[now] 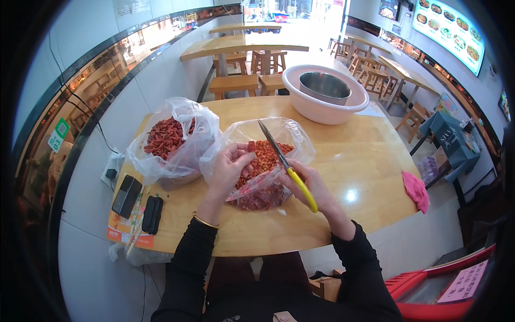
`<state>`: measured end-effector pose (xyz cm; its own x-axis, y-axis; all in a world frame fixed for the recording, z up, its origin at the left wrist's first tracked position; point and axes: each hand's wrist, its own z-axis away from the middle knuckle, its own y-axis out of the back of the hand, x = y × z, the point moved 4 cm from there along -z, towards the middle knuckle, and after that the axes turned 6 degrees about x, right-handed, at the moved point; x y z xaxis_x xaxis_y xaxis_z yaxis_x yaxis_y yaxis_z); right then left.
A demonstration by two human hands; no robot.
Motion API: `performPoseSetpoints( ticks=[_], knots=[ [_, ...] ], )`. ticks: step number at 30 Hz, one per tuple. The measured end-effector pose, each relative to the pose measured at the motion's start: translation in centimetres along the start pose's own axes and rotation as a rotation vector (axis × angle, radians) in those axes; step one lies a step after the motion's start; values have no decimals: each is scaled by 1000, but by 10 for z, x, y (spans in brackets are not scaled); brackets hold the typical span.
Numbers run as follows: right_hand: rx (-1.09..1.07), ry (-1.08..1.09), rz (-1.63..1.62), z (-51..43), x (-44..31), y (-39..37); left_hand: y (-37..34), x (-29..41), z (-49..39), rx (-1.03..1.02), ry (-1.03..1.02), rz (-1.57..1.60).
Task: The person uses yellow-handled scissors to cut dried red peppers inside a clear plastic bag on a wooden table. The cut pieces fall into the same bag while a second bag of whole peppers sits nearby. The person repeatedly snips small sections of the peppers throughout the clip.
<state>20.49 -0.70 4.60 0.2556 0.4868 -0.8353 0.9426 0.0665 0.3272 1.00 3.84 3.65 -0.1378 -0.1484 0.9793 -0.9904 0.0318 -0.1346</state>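
My left hand [231, 163] pinches a dried red chili [251, 146] upright between thumb and fingertips. In my right hand [307, 183] are scissors [298, 181] with yellow handles, their dark blades pointing up and away. Both hands are over an open clear plastic bag [299, 131] that holds cut red chili pieces [263, 155]. To its left stands another clear plastic bag [207, 116], filled with whole dried red chilies [165, 139]. Whether the blades are apart is hard to tell.
A pinkish-white basin [326, 116] with a steel bowl [325, 86] inside stands at the table's far right. A black box-shaped device [127, 196] and a dark case [153, 215] lie at the left edge. A pink cloth [416, 191] hangs over the right edge.
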Motion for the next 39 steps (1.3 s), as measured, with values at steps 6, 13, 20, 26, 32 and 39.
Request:
performPoseSetpoints(
  ticks=[6,13,20,26,32,39],
  knots=[
    [6,35,451,6,-4,2,1,-2,6,-18,-21,-77],
    [-27,20,507,9,2,-2,-5,-7,11,-57,-4,-54],
    [-42,79,500,11,11,-8,-5,-14,11,-97,14,-114],
    [-74,25,514,13,5,-12,-6,-7,12,-64,17,-121],
    [-87,82,492,12,11,-18,2,-12,8,-23,-2,-118],
    [-99,104,456,13,20,-20,4,-10,8,-41,5,-155]
  ],
)
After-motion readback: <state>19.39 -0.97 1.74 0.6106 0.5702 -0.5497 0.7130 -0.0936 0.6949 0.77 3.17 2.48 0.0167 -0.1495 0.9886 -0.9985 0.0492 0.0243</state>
